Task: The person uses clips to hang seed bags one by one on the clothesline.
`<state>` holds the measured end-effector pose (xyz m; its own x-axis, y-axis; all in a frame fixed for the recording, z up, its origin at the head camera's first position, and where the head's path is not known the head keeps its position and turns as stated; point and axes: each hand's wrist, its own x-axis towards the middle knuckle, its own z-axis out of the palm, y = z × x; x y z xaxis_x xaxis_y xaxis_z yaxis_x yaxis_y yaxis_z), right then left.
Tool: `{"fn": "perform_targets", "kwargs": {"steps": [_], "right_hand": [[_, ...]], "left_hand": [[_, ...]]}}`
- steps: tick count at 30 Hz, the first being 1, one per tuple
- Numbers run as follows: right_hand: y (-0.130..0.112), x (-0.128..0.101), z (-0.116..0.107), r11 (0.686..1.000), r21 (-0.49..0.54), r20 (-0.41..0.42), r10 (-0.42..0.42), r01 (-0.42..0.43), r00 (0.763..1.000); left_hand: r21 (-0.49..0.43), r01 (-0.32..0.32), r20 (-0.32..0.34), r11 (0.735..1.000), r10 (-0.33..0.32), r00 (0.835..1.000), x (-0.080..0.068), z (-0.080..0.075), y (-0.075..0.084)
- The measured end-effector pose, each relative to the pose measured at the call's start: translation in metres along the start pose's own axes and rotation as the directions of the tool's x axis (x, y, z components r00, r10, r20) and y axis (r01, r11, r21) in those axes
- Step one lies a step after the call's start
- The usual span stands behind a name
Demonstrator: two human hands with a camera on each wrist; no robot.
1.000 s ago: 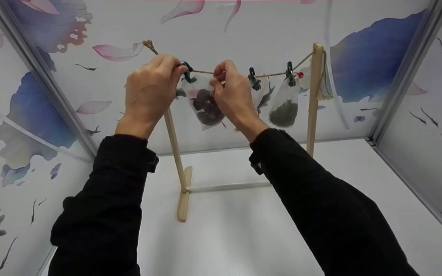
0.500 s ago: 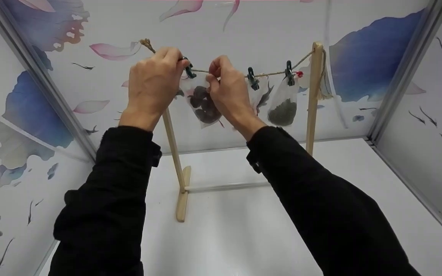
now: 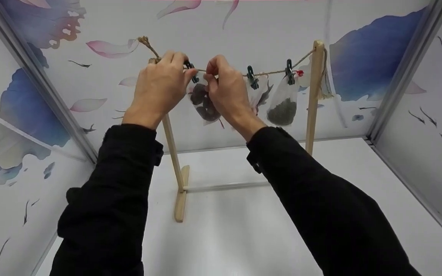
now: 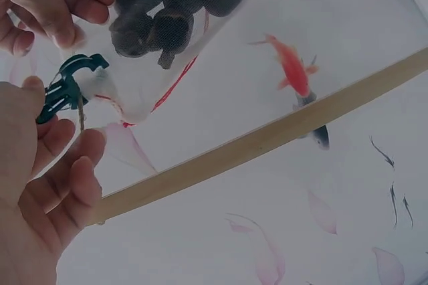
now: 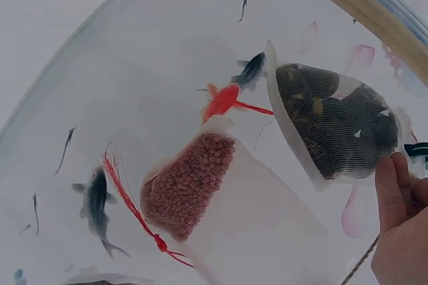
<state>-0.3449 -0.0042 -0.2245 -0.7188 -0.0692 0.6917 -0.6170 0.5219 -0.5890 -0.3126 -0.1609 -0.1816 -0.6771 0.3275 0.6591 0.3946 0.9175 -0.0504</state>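
A twine line (image 3: 271, 71) runs between the two posts of a wooden rack (image 3: 313, 96). My left hand (image 3: 184, 69) pinches a green clip (image 3: 191, 71) on the twine; in the left wrist view the clip (image 4: 67, 87) sits between thumb and fingers. My right hand (image 3: 210, 71) pinches the top of a mesh bag of dark lumps (image 3: 204, 105) at the twine, just right of that clip. The bag (image 4: 170, 4) hangs between both hands, partly hidden.
Two more green clips (image 3: 251, 76) (image 3: 290, 74) hold a bag of red grains (image 5: 190, 184) and a bag of dark green bits (image 3: 282, 111) further right. The rack's foot (image 3: 180, 199) and crossbar stand on the white floor, with patterned walls close on three sides.
My left hand and the clip have shifted right along the twine toward the right hand, and both hands have risen a little. The bag of dark lumps is more covered.
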Motion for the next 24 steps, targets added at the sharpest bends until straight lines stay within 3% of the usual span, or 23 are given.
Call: {"fn": "perform_targets", "kwargs": {"steps": [4,10,18,24], "right_hand": [[0.003,-0.001,-0.001,1.000,-0.010,-0.010,-0.021,0.021,1.000],[0.008,-0.007,0.002,0.999,0.027,0.009,-0.034,0.034,0.999],[0.012,-0.013,0.007,0.999,0.026,0.078,-0.046,0.044,0.996],[0.017,-0.016,0.008,0.998,0.061,0.098,-0.011,0.005,0.995]], "left_hand": [[-0.047,0.010,0.088,0.999,-0.006,0.996,0.000,0.000,0.002],[-0.131,0.042,0.151,0.990,-0.022,0.988,-0.002,0.003,0.003],[-0.175,0.012,0.150,0.985,0.015,0.989,-0.008,0.010,-0.001],[-0.210,-0.023,0.101,0.977,0.045,0.994,-0.019,0.021,-0.010]]}}
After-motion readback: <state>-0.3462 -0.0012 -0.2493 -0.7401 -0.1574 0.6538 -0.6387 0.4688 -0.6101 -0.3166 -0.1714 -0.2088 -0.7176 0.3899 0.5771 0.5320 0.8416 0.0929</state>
